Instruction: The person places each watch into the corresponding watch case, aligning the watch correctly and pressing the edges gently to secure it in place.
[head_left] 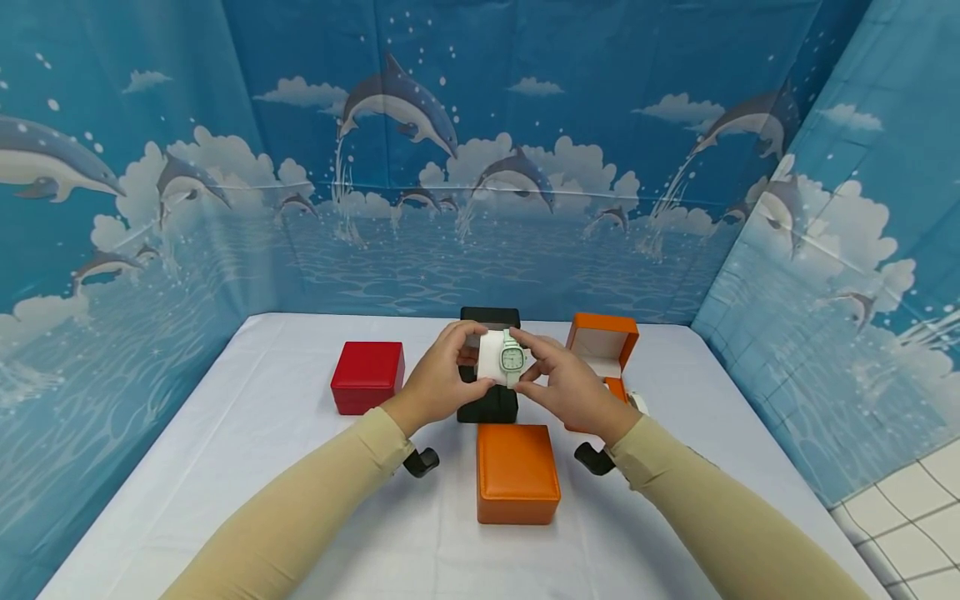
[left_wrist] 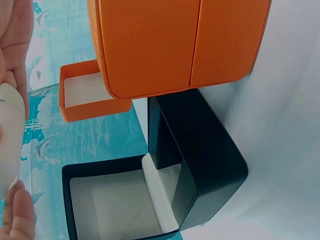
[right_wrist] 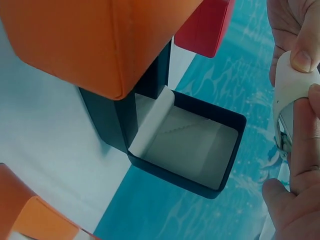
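**Mint-green wristwatch [head_left: 512, 358] on a white cushion [head_left: 489, 360], held between two hands at the open black watch box [head_left: 487, 408]**

The wristwatch, square-faced and pale-strapped, is wrapped round the cushion with its dial turned toward the head camera. Both are held up apart from the black watch box and, in the head view, cover its middle.

The left hand [head_left: 438, 371] grips the cushion's left end, parted just as far as the cushion is thick: fingers along the upper edge, thumb at the lower. The right hand [head_left: 572, 387] pinches the wristwatch from the other side, forefinger at the top of the strap and thumb at the bottom, with the strap filling the gap between them.

In the wrist views, the black watch box stands with its lid raised, showing a pale lining inside the lid.

To the left of the black watch box sits a closed red box [head_left: 367, 375]. Just in front of it, on the person's side, is a closed orange box [head_left: 517, 475]. To its right stands an open orange box [head_left: 606, 333] with a white-lined lid; its lower part is largely hidden by the right hand and wrist. Beneath the black watch box spreads a white tablecloth [head_left: 285, 433], and behind it hangs a dolphin-print curtain [head_left: 510, 83].
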